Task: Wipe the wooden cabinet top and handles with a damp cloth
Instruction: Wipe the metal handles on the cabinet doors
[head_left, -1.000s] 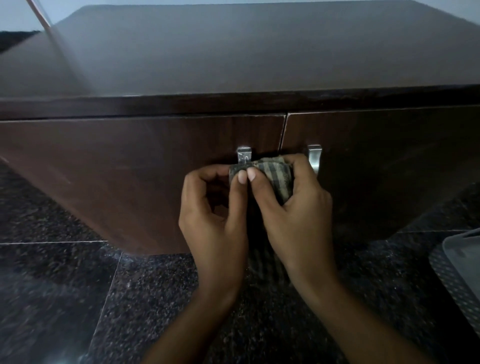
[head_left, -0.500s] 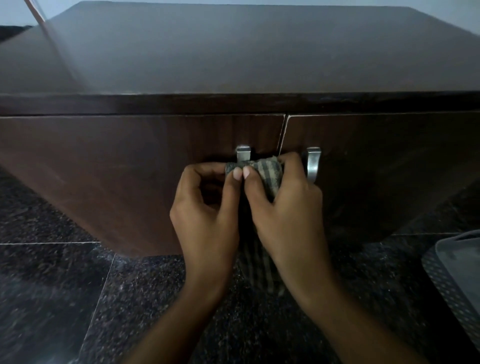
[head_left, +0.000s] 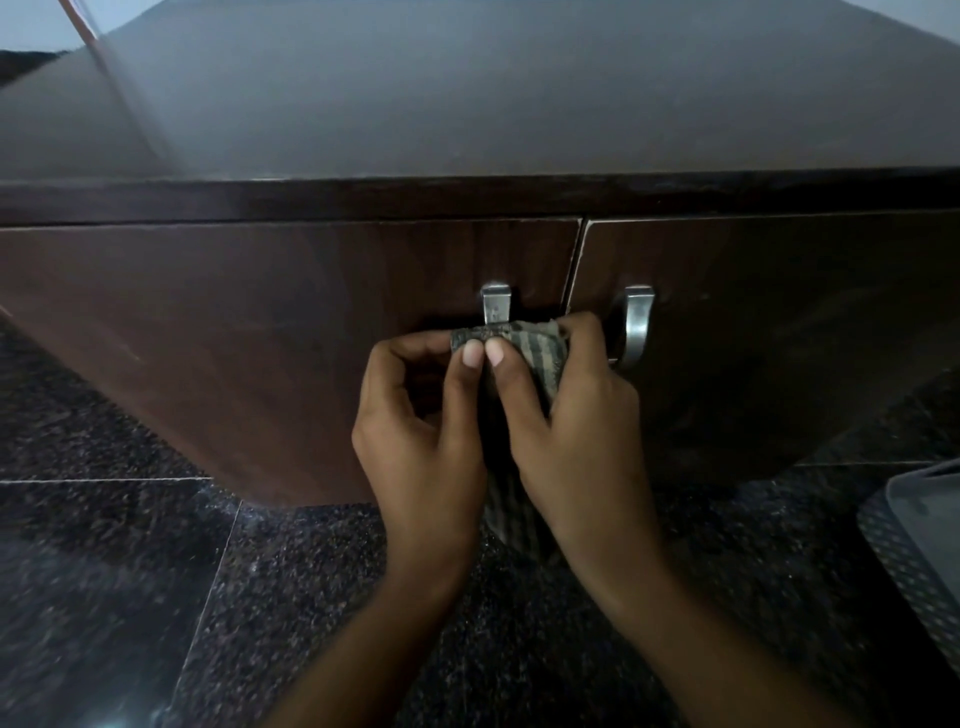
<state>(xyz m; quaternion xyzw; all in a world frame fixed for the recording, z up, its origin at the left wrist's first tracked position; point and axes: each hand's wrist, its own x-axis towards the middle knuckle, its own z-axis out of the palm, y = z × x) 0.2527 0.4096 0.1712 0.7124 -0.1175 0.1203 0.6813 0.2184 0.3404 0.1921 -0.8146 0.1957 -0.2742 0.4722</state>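
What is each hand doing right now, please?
Left hand: closed, pinching the striped cloth at the left handle.
Right hand: closed, gripping the same cloth.

from my seat i see a dark wooden cabinet (head_left: 291, 332) with visible grain on its doors, while the cabinet top (head_left: 519, 104) has a smooth, semi-glossy finish that catches a pale sheen. the two handles (head_left: 493, 304) look like brushed metal with a dull shine, and the striped cloth (head_left: 535, 348) is soft woven fabric. the floor (head_left: 156, 571) is polished, speckled dark stone, glossy with thin pale joints.
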